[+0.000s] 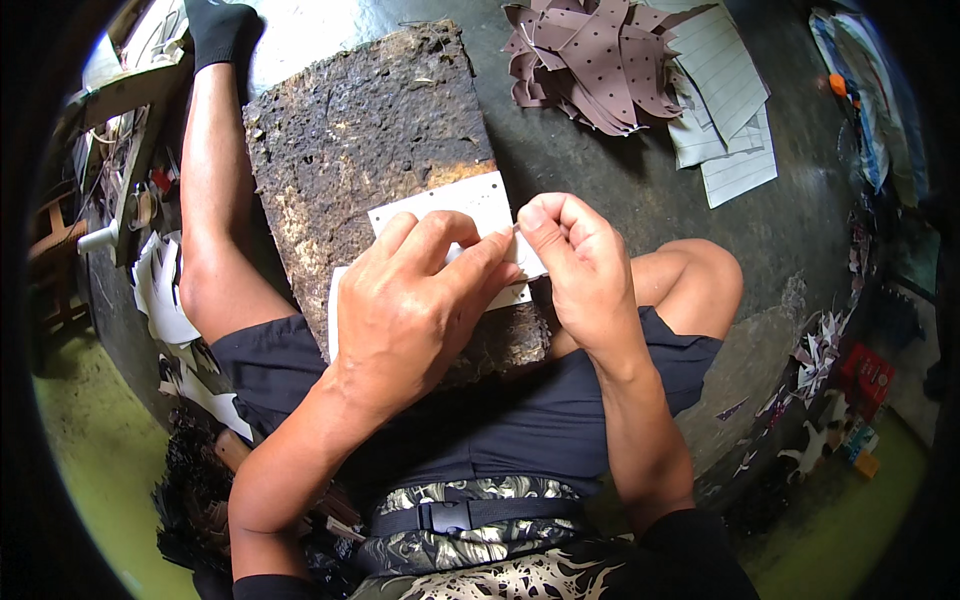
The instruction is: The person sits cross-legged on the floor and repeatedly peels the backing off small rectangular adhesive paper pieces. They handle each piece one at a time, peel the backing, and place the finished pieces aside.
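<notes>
A white sheet (468,203) with small dark holes near its edges lies on a dark, pitted, worn board (370,115) across my lap. My left hand (410,300) covers much of the sheet, its thumb and fingers closed on it near the right side. Close beside those fingertips, my right hand (582,265) pinches at the sheet's right edge. What its thumb and forefinger grip is too small to make out. Another white piece (334,310) shows at the left, partly under my left hand.
Beyond the board, a pile of mauve-brown cut pieces with dark dots (600,65) lies on the floor, next to lined paper sheets (735,85). White offcuts (160,290) lie at the left. Scraps (822,345) and a red packet (866,380) are at the right.
</notes>
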`<state>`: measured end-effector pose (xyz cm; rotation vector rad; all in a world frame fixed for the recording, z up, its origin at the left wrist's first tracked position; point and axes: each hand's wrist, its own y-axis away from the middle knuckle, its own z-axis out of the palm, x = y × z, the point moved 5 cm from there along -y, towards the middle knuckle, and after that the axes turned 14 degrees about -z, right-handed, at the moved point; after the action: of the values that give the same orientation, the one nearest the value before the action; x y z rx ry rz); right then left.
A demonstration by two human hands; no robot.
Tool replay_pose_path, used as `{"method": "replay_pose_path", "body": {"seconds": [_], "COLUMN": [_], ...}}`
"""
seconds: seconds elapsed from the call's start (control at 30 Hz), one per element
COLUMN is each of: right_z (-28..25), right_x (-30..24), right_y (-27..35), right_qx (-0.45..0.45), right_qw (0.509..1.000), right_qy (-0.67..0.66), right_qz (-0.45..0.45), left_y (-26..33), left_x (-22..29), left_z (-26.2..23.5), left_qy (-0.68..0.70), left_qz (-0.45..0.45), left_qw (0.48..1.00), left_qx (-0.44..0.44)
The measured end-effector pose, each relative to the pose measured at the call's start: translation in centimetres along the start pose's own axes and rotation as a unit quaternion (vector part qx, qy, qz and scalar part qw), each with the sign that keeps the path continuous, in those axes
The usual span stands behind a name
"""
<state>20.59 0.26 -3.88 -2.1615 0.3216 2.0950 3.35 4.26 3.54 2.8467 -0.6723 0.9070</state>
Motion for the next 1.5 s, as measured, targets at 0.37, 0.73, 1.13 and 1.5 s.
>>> {"method": "replay_pose_path", "body": {"seconds": [0.37,0.73,1.13,1.5], "right_z": [1.2,0.4,-0.7,-1.9], "right_x": [-0.1,1.3,3.0,4.5], "right_y": [0.6,0.3,-0.4,-0.9], "right_qx": [-0.003,-0.018,-0.021,-0.019], "right_qw": [0.999,0.999,1.0,0.999], "right_qy": [0.028,-0.036,-0.016,0.038], "right_qz": [-0.037,-0.011,0.01,0.018], "left_y": [-0.4,-0.4,-0.8,-1.0], "left_x": [-2.0,-2.6,-2.6,-2.6], "left_z": [-0.2,0.1,0.1,0.1], "left_qy": [0.051,0.047,0.057,0.053], "left_qz": [0.033,0.062,0.065,0.067], "left_qw": [0.998,0.997,0.996,0.996], "left_qx": [-0.009,-0.007,-0.005,-0.006]}}
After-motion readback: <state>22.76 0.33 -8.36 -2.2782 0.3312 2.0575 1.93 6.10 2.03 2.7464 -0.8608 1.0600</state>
